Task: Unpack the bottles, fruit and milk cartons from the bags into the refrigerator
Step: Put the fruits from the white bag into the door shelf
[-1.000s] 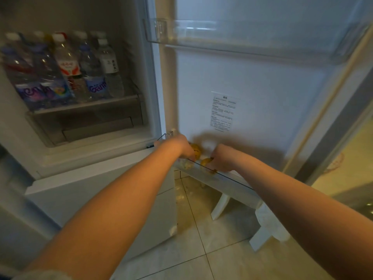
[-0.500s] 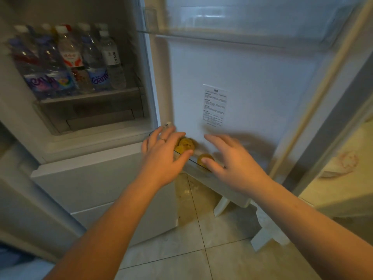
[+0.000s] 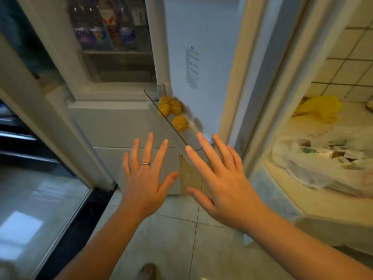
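I see both hands empty with fingers spread: left hand (image 3: 144,178) and right hand (image 3: 224,186), near the door shelf (image 3: 177,138). Yellow fruit (image 3: 175,107) lies in it. Bottles (image 3: 109,31) stand inside the refrigerator (image 3: 121,126).

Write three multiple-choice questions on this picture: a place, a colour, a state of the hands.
1. Where does the fruit lie? A on the floor; B in the door shelf; C among the bottles.
2. What colour is the far bag on the counter? A yellow; B black; C red.
3. How are the left hand and right hand? A both open; B both gripping; C one gripping.
Answers: B, fruit sits behind the shelf's clear front; A, it is plainly yellow; A, all fingers are spread, holding nothing.
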{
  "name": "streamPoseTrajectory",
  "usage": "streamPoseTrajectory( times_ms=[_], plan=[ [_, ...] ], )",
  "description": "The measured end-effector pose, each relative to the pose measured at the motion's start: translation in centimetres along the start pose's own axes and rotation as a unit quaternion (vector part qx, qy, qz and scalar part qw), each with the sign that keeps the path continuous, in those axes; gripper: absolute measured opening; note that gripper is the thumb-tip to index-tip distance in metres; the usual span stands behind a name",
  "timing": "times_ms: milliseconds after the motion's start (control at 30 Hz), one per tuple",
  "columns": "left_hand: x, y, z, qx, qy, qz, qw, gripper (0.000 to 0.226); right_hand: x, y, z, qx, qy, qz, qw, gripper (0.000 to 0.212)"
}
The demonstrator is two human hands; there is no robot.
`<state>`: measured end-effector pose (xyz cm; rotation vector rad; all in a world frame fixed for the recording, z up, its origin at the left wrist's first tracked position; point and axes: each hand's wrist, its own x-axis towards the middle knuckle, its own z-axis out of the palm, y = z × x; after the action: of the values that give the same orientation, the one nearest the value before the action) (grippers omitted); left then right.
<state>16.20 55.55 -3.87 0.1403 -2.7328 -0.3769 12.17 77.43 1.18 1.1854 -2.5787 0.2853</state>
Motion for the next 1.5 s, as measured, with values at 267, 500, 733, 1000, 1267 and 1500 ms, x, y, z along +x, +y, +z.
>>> streamPoseTrajectory(
  times_ms=[267,500,733,1000,1267,1500],
  plan=[
    [-11.3,14.4,3.8,-0.016,-0.029,-0.096,0.995,0.076,-13.9,7.4,-2.7,0.016,-0.066,-0.016,0.998,0.075],
    [-13.2,27.1,9.2,-0.051,-0.123,-0.037,0.99,0.074,-22.9,16.7,-4.6,0.04,-0.102,0.071,0.991,0.072],
    [-7.6,36.4,15.8,-0.073,-0.15,0.061,0.984,0.072,-29.1,27.3,-5.2,0.032,-0.123,0.178,0.976,0.071],
    [3.0,44.9,24.2,-0.08,-0.171,0.082,0.979,0.078,-29.8,42.1,-5.2,0.002,-0.151,0.211,0.966,0.075],
    [11.2,49.3,31.0,-0.056,-0.256,0.027,0.965,0.087,-25.0,55.1,-2.5,-0.01,-0.223,0.13,0.966,0.074],
    [16.6,50.3,33.5,-0.063,-0.254,-0.004,0.965,0.065,-21.2,60.7,-0.2,0.0,-0.237,0.096,0.967,0.066]
  ],
)
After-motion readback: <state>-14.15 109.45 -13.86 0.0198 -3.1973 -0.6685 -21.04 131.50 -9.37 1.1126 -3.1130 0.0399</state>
